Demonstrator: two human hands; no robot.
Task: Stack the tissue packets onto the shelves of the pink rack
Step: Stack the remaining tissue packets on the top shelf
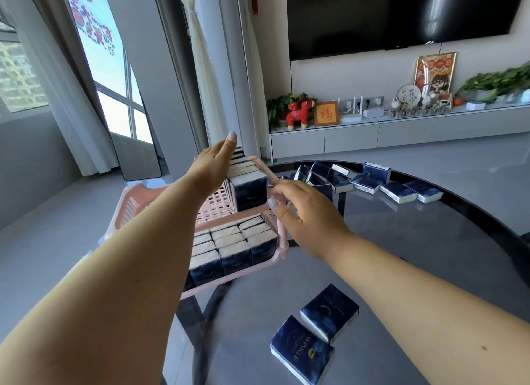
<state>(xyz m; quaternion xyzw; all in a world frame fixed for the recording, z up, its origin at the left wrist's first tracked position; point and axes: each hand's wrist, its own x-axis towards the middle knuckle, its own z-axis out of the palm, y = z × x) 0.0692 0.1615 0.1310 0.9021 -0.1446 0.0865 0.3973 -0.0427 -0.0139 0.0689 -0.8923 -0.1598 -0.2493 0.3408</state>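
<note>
At the left, the pink rack (143,201) stands against the near-left edge of the dark glass table (430,241), its long side running from near to far. The left hand (213,169) reaches over its upper shelf, palm flat against the left side of a row of tissue packets (248,181); its fingers are straight and pressed together, gripping nothing. That row stands upright on edge, white ends up, lined from near to far along the right side of the shelf, and the nearest packet shows its dark blue face toward the camera. On the lower shelf, more packets (232,247) stand upright in tight rows, white ends up, filling the visible part. The right hand (304,212) hovers just right of the upper row at the rack's right rail, fingers loosely curled and slightly apart; whether they pinch anything cannot be told. Near on the table, two loose packets (315,333) lie flat, long axes slanting from near-left to far-right. Along the far edge of the table, a scattered line of packets (372,181) stretches from left to right, some flat and some leaning.
</note>
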